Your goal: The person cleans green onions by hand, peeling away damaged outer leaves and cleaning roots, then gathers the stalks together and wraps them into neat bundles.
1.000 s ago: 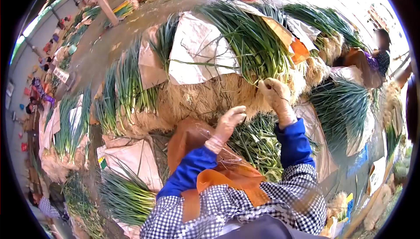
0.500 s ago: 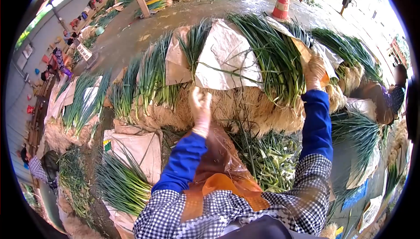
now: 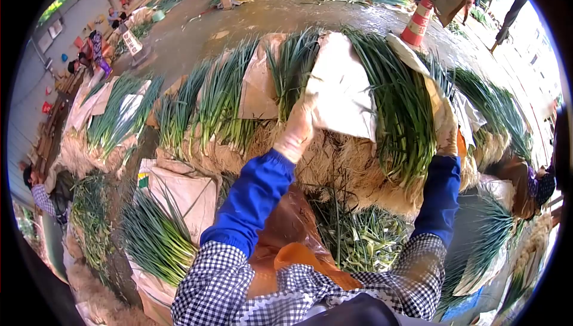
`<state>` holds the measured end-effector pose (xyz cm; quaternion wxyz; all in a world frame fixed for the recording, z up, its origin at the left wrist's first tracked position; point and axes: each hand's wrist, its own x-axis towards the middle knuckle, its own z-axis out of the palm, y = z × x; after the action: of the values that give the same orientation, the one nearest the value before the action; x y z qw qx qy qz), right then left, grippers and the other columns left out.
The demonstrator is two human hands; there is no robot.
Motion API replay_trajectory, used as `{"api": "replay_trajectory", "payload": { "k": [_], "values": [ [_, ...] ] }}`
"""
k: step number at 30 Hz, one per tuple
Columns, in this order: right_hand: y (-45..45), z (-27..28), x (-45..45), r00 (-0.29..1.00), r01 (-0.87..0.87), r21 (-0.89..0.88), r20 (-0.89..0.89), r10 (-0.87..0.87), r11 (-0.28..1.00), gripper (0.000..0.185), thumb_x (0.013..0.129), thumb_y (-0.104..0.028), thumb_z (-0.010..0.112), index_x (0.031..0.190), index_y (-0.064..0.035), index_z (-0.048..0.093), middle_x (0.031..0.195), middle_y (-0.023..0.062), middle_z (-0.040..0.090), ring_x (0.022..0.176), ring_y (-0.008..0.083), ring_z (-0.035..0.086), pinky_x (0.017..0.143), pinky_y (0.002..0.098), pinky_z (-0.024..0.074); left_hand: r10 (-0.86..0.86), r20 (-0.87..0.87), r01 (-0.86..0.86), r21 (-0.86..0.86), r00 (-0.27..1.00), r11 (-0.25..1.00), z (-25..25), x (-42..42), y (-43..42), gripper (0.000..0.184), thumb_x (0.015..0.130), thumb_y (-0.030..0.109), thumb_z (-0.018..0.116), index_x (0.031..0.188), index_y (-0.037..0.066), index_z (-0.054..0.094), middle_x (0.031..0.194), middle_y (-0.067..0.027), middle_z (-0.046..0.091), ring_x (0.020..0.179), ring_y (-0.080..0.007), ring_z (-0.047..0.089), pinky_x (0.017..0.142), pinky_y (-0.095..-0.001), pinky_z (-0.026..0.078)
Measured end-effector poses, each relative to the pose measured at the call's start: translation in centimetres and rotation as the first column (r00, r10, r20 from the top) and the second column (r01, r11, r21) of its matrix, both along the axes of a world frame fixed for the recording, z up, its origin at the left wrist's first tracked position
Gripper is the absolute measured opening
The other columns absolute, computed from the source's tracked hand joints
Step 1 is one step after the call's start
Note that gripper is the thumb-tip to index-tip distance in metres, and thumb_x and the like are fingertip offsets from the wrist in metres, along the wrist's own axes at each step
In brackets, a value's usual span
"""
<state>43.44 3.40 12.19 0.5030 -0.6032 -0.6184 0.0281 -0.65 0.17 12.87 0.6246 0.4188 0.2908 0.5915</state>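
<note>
A pale woven sack [image 3: 346, 81] lies over the row of green onions, and my left hand [image 3: 298, 126] is closed on its near left edge. To the right of it a thick bunch of green onions [image 3: 397, 105] spreads with its leaves pointing away and its roots towards me. Beyond that bunch, my right hand [image 3: 447, 132] grips the near end of a second, tan-lined sack [image 3: 439, 96]; its fingers are partly hidden. Long tan roots [image 3: 340, 165] hang along the near side of the row, below both hands.
Loose leaves and trimmings [image 3: 364, 236] lie in front of me. At lower left, more green onions [image 3: 158, 236] rest by a folded sack [image 3: 182, 189]. An orange-and-white cone [image 3: 418, 22] stands past the row on wet floor [image 3: 191, 39]. Other people sit at the far left and right.
My left hand has moved right and taken hold of the pale sack, whose left edge is drawn inward. My right hand is lower on the tan-lined sack. The view has shifted slightly.
</note>
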Motion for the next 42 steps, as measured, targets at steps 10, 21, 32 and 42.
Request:
{"api": "replay_trajectory", "payload": {
  "k": [10,21,32,42],
  "values": [
    [-6.7,13.8,-21.7,0.416,-0.353,0.511,-0.665,0.621,0.784,0.060,0.089,-0.039,0.040,0.133,0.0016,0.035,0.132,0.0199,0.040,0.120,0.0289,0.041,0.102,0.0390,0.0333,-0.126,0.768,-0.036,0.190,0.628,0.981,13.8,5.7,-3.6,0.017,0.087,0.014,0.059,0.103,0.008,0.055,0.092,0.0026,0.052,0.087,-0.0082,0.051,0.080,-0.0218,0.042],
    [8.0,13.6,-37.2,-0.034,-0.130,0.655,-0.753,0.657,0.744,0.046,0.087,-0.042,0.053,0.114,-0.0043,0.052,0.102,0.0088,0.056,0.089,0.0156,0.054,0.079,0.0274,0.0464,-0.180,0.416,-0.176,0.683,0.891,0.709,21.5,-11.5,5.5,0.022,0.091,0.018,0.045,0.070,0.016,0.038,0.065,0.0057,0.034,0.054,-0.0049,0.037,0.049,-0.0175,0.032],
    [12.5,-7.0,-42.3,0.063,-0.579,0.215,-0.950,0.306,0.787,0.047,0.095,-0.036,0.041,0.115,0.0041,0.056,0.109,0.0105,0.059,0.098,0.0196,0.055,0.091,0.0304,0.0408,0.159,0.516,-0.230,0.078,0.842,0.970,-8.7,-37.0,11.2,0.023,0.089,0.023,0.055,0.108,0.009,0.056,0.086,0.0024,0.057,0.071,-0.0111,0.055,0.063,-0.0245,0.048],
    [13.1,5.9,-41.4,0.665,-0.449,-0.029,-0.678,0.312,0.893,0.048,0.091,-0.039,0.050,0.113,0.0027,0.058,0.108,0.0106,0.060,0.099,0.0168,0.053,0.090,0.0266,0.0384,0.531,0.454,-0.637,0.110,0.715,0.763,-1.0,-32.9,14.5,0.014,0.090,0.021,0.052,0.087,0.008,0.058,0.086,0.0020,0.059,0.077,-0.0151,0.055,0.064,-0.0284,0.045]
  ]
}}
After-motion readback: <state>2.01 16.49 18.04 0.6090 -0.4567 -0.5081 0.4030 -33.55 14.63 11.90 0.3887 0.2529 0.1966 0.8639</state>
